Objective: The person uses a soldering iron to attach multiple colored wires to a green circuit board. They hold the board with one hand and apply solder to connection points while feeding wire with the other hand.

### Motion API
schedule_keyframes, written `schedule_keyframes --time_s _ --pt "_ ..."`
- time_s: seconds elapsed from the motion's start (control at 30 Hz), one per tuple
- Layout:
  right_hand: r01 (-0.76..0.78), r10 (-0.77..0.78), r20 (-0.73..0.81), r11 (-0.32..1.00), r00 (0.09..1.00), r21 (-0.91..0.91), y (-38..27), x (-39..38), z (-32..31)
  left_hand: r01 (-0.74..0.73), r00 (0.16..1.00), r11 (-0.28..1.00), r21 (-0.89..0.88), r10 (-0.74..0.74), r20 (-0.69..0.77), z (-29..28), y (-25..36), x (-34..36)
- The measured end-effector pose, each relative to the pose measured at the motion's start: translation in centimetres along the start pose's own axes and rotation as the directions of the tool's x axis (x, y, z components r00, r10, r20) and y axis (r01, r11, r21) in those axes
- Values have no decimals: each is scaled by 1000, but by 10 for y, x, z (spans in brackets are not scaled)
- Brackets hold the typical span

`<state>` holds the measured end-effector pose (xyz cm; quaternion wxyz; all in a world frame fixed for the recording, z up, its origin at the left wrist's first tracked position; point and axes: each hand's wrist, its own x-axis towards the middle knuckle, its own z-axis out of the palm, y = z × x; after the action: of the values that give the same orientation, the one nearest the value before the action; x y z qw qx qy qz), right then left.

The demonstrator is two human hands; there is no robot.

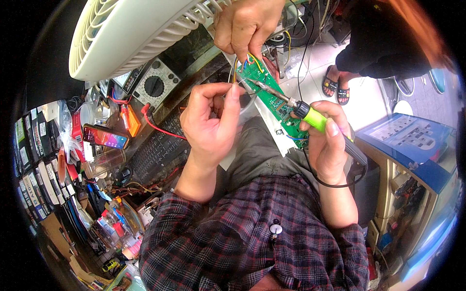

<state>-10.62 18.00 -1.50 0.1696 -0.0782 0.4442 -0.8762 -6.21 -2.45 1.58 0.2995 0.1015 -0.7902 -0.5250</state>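
Observation:
My right hand [330,140] grips a soldering iron [310,116] with a yellow-green and dark handle. Its metal tip reaches up and left to the upper part of a long green circuit board [274,104], which lies in a white tray-like backing above my lap. Thumb and forefinger of my left hand [211,116] are pinched on a thin wire beside the iron's tip; whether it is solder or a lead is too fine to tell. Another person's hand [250,24] comes in from the top, its fingers at the coloured wires [255,60] on the board's far end.
At the upper left, a white fan [141,34] overhangs a multimeter [155,86] with a red lead. A dusty keyboard [158,143], a phone [105,137] and stacked boxes fill the left side. A cabinet with a blue top [407,140] stands right; a person's sandalled feet [337,87] are beyond.

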Motion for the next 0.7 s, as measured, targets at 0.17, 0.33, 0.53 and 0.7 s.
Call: schedule_keyframes --time_s 0.17,0.33,0.53,0.7 --pt "-1 1 3 1000 1000 -4 1 1 0 -2 1000 1000 9 2 3 0 0 1" --pt "-1 1 2 1000 1000 -13 1 1 -1 -6 1000 1000 16 5 3 0 -2 1" --pt "-6 6 3 1000 1000 -14 0 1 -1 -7 1000 999 41 7 -1 0 1 1" --pt "-1 1 4 1000 1000 -13 -1 1 1 -4 1000 1000 24 5 -7 1 -1 0"
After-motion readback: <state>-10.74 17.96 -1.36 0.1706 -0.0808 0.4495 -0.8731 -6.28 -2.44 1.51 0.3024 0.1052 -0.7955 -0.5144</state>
